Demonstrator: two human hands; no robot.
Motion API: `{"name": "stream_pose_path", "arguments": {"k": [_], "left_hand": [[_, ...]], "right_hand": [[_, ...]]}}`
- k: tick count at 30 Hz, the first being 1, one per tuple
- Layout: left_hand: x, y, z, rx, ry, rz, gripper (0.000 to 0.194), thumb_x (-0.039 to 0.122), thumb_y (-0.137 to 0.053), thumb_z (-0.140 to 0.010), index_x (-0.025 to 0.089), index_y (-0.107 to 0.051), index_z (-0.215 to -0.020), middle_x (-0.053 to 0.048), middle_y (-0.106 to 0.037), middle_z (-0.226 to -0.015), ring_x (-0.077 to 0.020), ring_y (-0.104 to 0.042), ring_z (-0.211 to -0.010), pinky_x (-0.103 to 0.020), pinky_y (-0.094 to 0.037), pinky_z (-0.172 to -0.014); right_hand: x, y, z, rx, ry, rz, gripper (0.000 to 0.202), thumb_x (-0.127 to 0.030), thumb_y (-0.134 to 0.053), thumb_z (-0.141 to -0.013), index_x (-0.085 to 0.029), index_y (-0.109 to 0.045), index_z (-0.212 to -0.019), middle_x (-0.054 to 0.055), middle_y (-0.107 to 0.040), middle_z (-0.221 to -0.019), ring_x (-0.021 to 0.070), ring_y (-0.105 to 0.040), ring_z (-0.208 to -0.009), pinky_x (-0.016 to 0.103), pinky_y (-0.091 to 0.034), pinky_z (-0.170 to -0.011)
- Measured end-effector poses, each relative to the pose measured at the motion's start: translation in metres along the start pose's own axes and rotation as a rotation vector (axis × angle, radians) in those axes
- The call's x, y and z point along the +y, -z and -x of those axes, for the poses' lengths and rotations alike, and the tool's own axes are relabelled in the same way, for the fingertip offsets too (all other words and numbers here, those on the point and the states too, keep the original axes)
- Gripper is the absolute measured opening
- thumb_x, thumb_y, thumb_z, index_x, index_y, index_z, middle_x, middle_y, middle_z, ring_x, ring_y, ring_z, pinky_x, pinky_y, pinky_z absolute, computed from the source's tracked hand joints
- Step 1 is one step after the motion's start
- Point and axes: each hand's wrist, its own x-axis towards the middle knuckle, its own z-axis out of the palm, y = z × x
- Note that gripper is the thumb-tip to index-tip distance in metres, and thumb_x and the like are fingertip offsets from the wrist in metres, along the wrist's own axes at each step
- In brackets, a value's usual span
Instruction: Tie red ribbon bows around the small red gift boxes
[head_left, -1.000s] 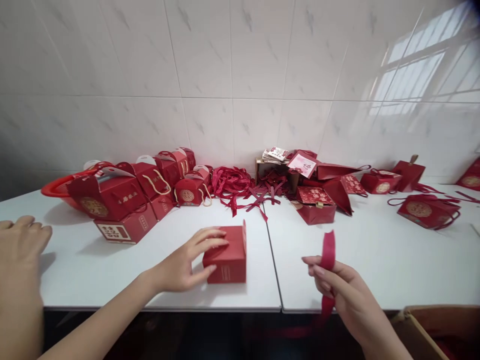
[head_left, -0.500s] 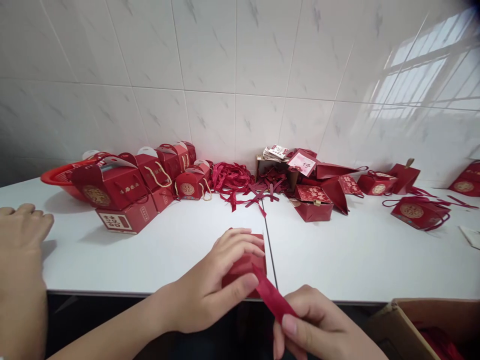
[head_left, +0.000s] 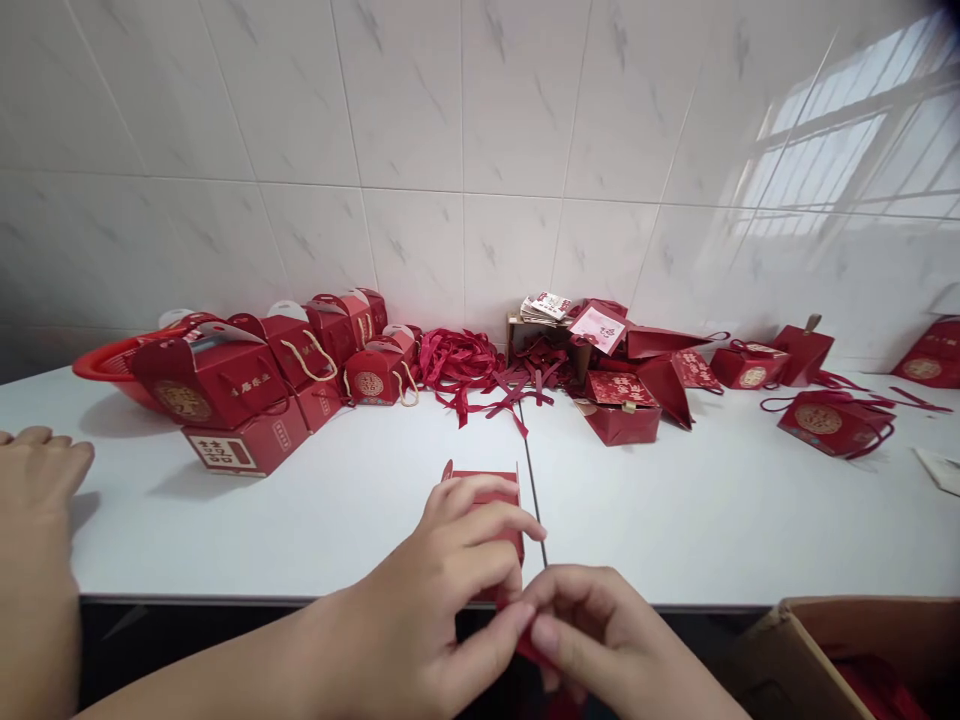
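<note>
A short piece of red ribbon (head_left: 534, 650) is pinched between both sets of fingertips, just in front of the table's near edge. My left hand (head_left: 442, 600) closes its thumb and index finger on it, while the other fingers stretch out over a red paper box (head_left: 501, 504). From the right, my right hand (head_left: 607, 635) grips the same ribbon between thumb and bent fingers. Most of the ribbon is hidden by the fingers. The box sits at the table edge, partly covered by my left hand.
Stacked red gift boxes (head_left: 244, 450) and a red plastic basket (head_left: 101, 365) stand at left. A ribbon heap (head_left: 459, 360) lies by the wall. More red boxes (head_left: 622, 425) are at right. A cardboard carton (head_left: 814, 660) is lower right. Another person's hand (head_left: 45, 465) rests at far left.
My hands have come together, and my left thumb and index finger now meet my right fingers on the ribbon. Less of the ribbon shows. The view has shifted slightly.
</note>
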Motion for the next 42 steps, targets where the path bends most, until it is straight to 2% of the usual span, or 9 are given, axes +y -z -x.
{"name": "stream_pose_path", "arguments": {"k": [3, 6, 8, 11, 14, 19, 33, 42], "left_hand": [[-0.008, 0.001, -0.006, 0.065, 0.074, -0.061, 0.011, 0.017, -0.049, -0.085, 0.021, -0.055, -0.076, -0.003, -0.063, -0.107, -0.0221, -0.043, -0.117, -0.038, -0.035, -0.1], [-0.021, 0.003, -0.011, 0.155, 0.138, -0.156, 0.013, 0.019, -0.047, -0.086, 0.021, -0.057, -0.078, -0.003, -0.065, -0.102, -0.0213, -0.051, -0.106, -0.038, -0.039, -0.092], [-0.031, 0.002, -0.014, 0.185, 0.178, -0.214, 0.012, 0.021, -0.048, -0.085, 0.021, -0.058, -0.079, -0.003, -0.066, -0.099, -0.0216, -0.055, -0.101, -0.038, -0.041, -0.089], [-0.042, -0.004, -0.022, 0.155, 0.214, -0.252, 0.012, 0.022, -0.05, -0.083, 0.022, -0.062, -0.086, -0.004, -0.066, -0.101, -0.0224, -0.056, -0.099, -0.04, -0.041, -0.089], [-0.045, -0.01, -0.029, 0.107, 0.243, -0.255, 0.017, 0.022, -0.052, -0.081, 0.022, -0.063, -0.095, -0.004, -0.067, -0.102, -0.0227, -0.057, -0.098, -0.041, -0.042, -0.089], [-0.044, -0.01, -0.038, 0.075, 0.276, -0.246, 0.016, 0.022, -0.054, -0.08, 0.022, -0.062, -0.094, -0.004, -0.066, -0.099, -0.0224, -0.057, -0.095, -0.04, -0.042, -0.087], [-0.045, -0.01, -0.039, 0.063, 0.258, -0.247, 0.017, 0.019, -0.055, -0.08, 0.022, -0.063, -0.094, -0.003, -0.065, -0.098, -0.0223, -0.056, -0.095, -0.041, -0.04, -0.088], [-0.042, -0.012, -0.04, 0.066, 0.23, -0.313, 0.014, 0.02, -0.052, -0.083, 0.021, -0.063, -0.092, -0.004, -0.065, -0.098, -0.023, -0.055, -0.095, -0.043, -0.037, -0.089]], "right_hand": [[-0.005, 0.011, -0.01, 0.21, 0.035, 0.098, 0.041, -0.054, -0.061, -0.08, -0.014, -0.055, -0.07, -0.004, -0.042, -0.057, 0.0067, -0.036, -0.052, 0.019, -0.031, -0.05], [-0.012, 0.031, -0.022, 0.386, 0.069, 0.148, 0.042, -0.056, -0.06, -0.078, -0.015, -0.056, -0.069, -0.005, -0.034, -0.052, 0.0067, -0.026, -0.05, 0.021, -0.021, -0.047], [-0.014, 0.044, -0.033, 0.45, 0.074, 0.202, 0.042, -0.055, -0.061, -0.077, -0.015, -0.057, -0.069, -0.005, -0.035, -0.053, 0.0075, -0.025, -0.051, 0.022, -0.02, -0.048], [-0.016, 0.054, -0.046, 0.425, 0.066, 0.284, 0.039, -0.053, -0.061, -0.077, -0.015, -0.056, -0.069, -0.003, -0.041, -0.058, 0.0088, -0.03, -0.055, 0.023, -0.023, -0.05], [-0.018, 0.054, -0.053, 0.366, 0.039, 0.337, 0.037, -0.05, -0.058, -0.079, -0.015, -0.055, -0.067, -0.002, -0.042, -0.06, 0.0093, -0.032, -0.056, 0.024, -0.025, -0.052], [-0.022, 0.051, -0.058, 0.316, 0.006, 0.367, 0.033, -0.046, -0.056, -0.079, -0.014, -0.057, -0.068, -0.002, -0.043, -0.061, 0.0096, -0.032, -0.057, 0.024, -0.025, -0.052], [-0.021, 0.056, -0.061, 0.369, -0.018, 0.434, 0.027, -0.039, -0.055, -0.078, -0.016, -0.054, -0.065, -0.003, -0.041, -0.058, 0.0088, -0.03, -0.053, 0.024, -0.023, -0.05], [-0.026, 0.047, -0.064, 0.362, -0.008, 0.422, 0.028, -0.04, -0.055, -0.077, -0.016, -0.052, -0.063, -0.004, -0.037, -0.056, 0.0085, -0.028, -0.053, 0.024, -0.022, -0.05]]}}
